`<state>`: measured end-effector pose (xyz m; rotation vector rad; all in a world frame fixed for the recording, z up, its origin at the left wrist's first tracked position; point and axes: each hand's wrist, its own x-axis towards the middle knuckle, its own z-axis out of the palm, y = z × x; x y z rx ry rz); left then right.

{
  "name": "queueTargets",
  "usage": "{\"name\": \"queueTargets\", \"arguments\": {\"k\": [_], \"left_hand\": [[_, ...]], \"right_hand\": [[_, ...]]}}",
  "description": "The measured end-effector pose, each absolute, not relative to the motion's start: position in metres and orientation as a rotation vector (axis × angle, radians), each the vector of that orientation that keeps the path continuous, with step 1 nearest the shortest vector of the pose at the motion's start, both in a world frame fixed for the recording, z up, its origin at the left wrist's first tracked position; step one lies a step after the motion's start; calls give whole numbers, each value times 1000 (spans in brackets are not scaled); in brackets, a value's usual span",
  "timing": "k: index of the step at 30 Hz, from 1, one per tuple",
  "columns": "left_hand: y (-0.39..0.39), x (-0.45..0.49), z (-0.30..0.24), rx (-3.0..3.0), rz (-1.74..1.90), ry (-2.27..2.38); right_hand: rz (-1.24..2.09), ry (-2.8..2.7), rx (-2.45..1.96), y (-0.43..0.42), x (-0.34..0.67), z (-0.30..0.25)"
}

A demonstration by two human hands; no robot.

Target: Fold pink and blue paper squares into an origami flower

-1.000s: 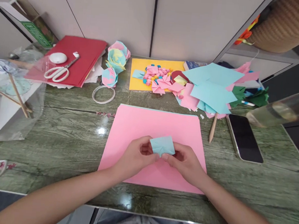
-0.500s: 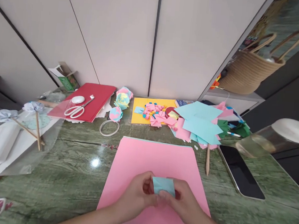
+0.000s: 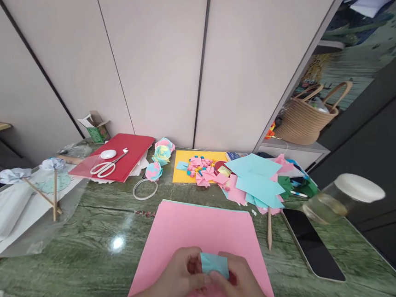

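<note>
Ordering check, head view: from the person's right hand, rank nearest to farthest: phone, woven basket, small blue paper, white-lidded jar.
1. Small blue paper: in the right hand itself, at the fingers.
2. Phone: on the table, to the right.
3. White-lidded jar: beyond the phone, farther right.
4. Woven basket: far back right, past the table.

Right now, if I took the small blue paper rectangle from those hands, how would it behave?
The blue paper rectangle is probably very light, being so small. Thin-looking, it likely bends or creases easily. With straight edges, it seems unlikely to roll.
</note>
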<state>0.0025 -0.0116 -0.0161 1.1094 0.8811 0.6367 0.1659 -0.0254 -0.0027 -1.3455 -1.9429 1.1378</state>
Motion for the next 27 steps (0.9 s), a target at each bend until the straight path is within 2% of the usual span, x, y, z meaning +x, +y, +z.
{"name": "queueTargets", "arguments": {"k": [4, 10, 21, 27], "left_hand": [[-12, 1, -15, 1238, 667, 939], [-12, -1, -9, 1275, 618, 880], [-17, 1, -7, 1430, 589, 962], [-18, 2, -1, 1492, 559, 959]], "right_hand": [[965, -2076, -1412, -27, 167, -8], [917, -2169, -1373, -29, 169, -8], [1199, -2058, -1089, -30, 167, 4], [1223, -2048, -1060, -28, 165, 5]]}}
